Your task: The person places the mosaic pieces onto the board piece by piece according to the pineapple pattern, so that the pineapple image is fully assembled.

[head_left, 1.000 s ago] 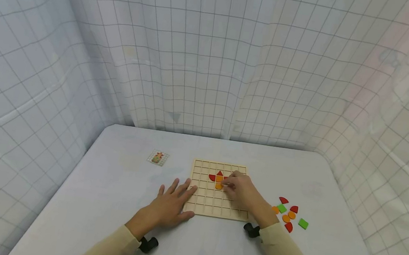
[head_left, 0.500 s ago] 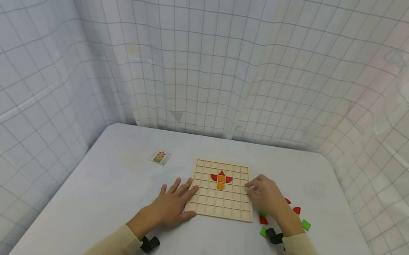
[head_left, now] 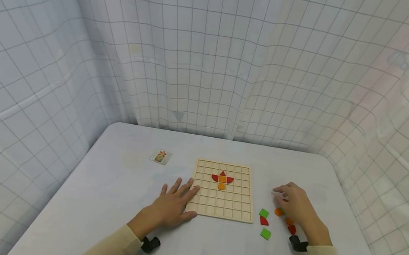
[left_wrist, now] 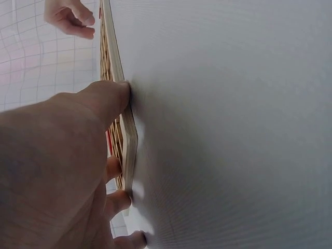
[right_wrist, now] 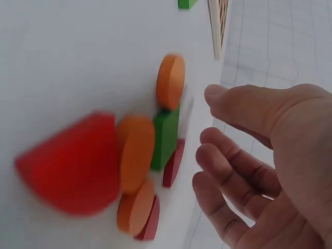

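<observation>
My left hand (head_left: pixel 169 207) lies with fingers spread across the left edge of a wooden grid board (head_left: pixel 222 204); its thumb touches the edge in the left wrist view. On the board, a red triangle (head_left: pixel 223 173) tops an orange square (head_left: pixel 222 179), flanked by red quarter-circle pieces (head_left: pixel 230 180), with an orange disc (head_left: pixel 221 186) below. Right of the board, my right hand (head_left: pixel 296 203) hovers over loose pieces, fingers loosely bent and holding nothing. Close by in the right wrist view are a red quarter-circle piece (right_wrist: pixel 72 166), orange discs (right_wrist: pixel 170 80) and a green square (right_wrist: pixel 165 137).
A small picture card (head_left: pixel 161 156) lies left of the board. Between board and right hand lie green squares (head_left: pixel 266 233) and a red piece (head_left: pixel 263 221). White gridded curtains (head_left: pixel 198 57) surround the white table (head_left: pixel 116 167) at the back and sides.
My right hand has moved from the red and orange pieces on the board rightward to the loose pieces, uncovering the right red quarter-circle piece. The left hand stays in place.
</observation>
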A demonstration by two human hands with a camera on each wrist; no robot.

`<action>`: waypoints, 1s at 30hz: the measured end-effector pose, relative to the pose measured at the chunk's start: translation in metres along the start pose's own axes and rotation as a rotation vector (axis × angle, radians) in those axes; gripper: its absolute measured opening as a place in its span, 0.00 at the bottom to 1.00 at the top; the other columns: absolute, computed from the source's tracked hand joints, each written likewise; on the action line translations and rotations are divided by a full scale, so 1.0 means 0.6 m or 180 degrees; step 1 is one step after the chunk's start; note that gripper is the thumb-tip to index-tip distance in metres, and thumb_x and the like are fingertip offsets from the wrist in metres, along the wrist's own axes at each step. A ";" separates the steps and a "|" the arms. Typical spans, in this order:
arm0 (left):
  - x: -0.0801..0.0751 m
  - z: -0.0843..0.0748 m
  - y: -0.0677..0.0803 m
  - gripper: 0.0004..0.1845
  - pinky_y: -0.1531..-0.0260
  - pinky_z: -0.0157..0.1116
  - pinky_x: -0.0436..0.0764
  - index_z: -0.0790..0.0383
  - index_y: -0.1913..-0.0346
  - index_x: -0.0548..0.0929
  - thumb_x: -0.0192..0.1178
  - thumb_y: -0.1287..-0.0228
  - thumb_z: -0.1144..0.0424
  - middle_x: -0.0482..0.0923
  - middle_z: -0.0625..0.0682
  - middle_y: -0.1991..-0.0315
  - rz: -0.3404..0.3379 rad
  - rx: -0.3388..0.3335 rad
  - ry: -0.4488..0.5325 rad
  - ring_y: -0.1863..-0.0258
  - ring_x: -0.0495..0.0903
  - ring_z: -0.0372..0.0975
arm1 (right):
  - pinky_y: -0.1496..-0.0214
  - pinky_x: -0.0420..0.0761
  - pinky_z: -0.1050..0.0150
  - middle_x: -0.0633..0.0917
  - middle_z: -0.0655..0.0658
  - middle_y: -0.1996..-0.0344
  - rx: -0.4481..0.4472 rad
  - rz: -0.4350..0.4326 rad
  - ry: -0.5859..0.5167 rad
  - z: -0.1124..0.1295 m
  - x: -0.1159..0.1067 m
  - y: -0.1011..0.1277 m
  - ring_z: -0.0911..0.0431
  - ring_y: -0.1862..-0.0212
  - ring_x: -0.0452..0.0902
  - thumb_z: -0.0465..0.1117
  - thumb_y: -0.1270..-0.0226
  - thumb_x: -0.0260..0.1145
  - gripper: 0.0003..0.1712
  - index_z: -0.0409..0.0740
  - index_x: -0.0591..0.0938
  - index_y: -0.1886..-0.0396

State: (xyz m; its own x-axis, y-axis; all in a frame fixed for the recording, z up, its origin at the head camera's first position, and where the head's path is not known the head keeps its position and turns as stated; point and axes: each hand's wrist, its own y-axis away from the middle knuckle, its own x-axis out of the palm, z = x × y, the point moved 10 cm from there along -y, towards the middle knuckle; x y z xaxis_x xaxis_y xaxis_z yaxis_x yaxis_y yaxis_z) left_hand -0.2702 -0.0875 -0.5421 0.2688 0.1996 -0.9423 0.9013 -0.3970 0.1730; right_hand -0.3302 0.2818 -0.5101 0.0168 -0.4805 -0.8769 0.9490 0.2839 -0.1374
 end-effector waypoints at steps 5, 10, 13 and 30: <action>0.000 -0.001 0.001 0.46 0.12 0.78 0.60 0.49 0.05 0.62 0.64 0.14 0.35 0.53 0.56 0.02 0.0002 0.0007 -0.0025 0.03 0.53 0.63 | 0.51 0.94 0.51 0.90 0.39 0.54 0.0220 0.0143 0.0033 -0.034 -0.005 0.014 0.46 0.53 0.91 0.38 0.21 0.81 0.14 0.36 0.95 0.43; 0.000 -0.001 0.002 0.46 0.12 0.77 0.59 0.49 0.05 0.62 0.64 0.14 0.35 0.53 0.55 0.02 0.0004 -0.0002 -0.0024 0.03 0.53 0.63 | 0.55 0.91 0.62 0.89 0.41 0.58 0.0335 0.0267 -0.0043 -0.049 -0.007 0.020 0.51 0.56 0.88 0.37 0.22 0.81 0.12 0.35 0.95 0.45; -0.002 -0.002 0.003 0.46 0.12 0.77 0.60 0.49 0.05 0.62 0.64 0.14 0.35 0.53 0.55 0.02 -0.0005 0.0003 -0.0023 0.03 0.53 0.64 | 0.56 0.90 0.63 0.90 0.41 0.59 0.0338 0.0271 -0.0069 -0.050 -0.009 0.021 0.51 0.57 0.89 0.35 0.23 0.81 0.11 0.34 0.95 0.46; 0.000 -0.002 0.002 0.46 0.12 0.79 0.58 0.49 0.04 0.61 0.63 0.14 0.36 0.52 0.56 0.02 0.0008 -0.0025 0.0027 0.03 0.51 0.64 | 0.53 0.89 0.60 0.93 0.42 0.58 0.0379 0.0189 -0.0106 -0.043 -0.007 0.029 0.53 0.57 0.86 0.35 0.22 0.80 0.10 0.35 0.94 0.48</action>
State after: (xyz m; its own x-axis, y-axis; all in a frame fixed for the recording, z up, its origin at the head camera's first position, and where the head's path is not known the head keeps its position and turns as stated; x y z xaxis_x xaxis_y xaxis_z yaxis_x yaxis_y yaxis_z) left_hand -0.2686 -0.0867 -0.5417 0.2740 0.2063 -0.9393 0.9033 -0.3904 0.1777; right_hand -0.3222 0.3103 -0.5209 0.0826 -0.4936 -0.8658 0.9766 0.2131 -0.0283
